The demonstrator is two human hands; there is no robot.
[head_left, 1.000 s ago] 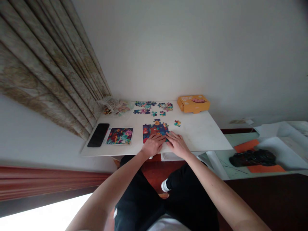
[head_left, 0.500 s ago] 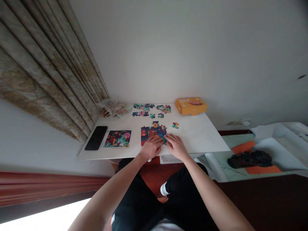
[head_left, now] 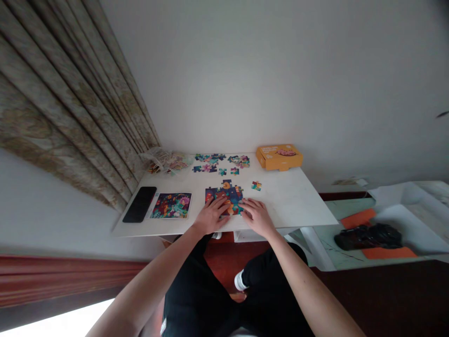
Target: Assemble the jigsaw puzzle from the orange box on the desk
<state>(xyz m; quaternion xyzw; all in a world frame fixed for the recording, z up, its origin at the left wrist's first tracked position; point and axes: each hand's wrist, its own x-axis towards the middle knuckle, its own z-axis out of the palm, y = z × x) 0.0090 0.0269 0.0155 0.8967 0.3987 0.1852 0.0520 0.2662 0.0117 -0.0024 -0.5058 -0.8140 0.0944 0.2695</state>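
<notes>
A partly joined jigsaw puzzle lies near the table's front edge, dark blue and red with orange and teal parts. My left hand rests over its lower left, fingers spread and lying on the pieces, hiding part of the picture. At the puzzle's right edge, my right hand lies with its fingers outstretched and the tips touching the border pieces. One loose puzzle piece sits just beyond the right hand. Farther back are more loose pieces in small groups.
On the left lie a black phone and a printed reference picture. Behind them is a clear plastic bag of pieces. An orange box stands at the back right of the white table, against the wall.
My left hand has shifted left across the puzzle and its fingers have spread, uncovering more of the lower middle. The right hand stays at the right edge, nearly unmoved.
</notes>
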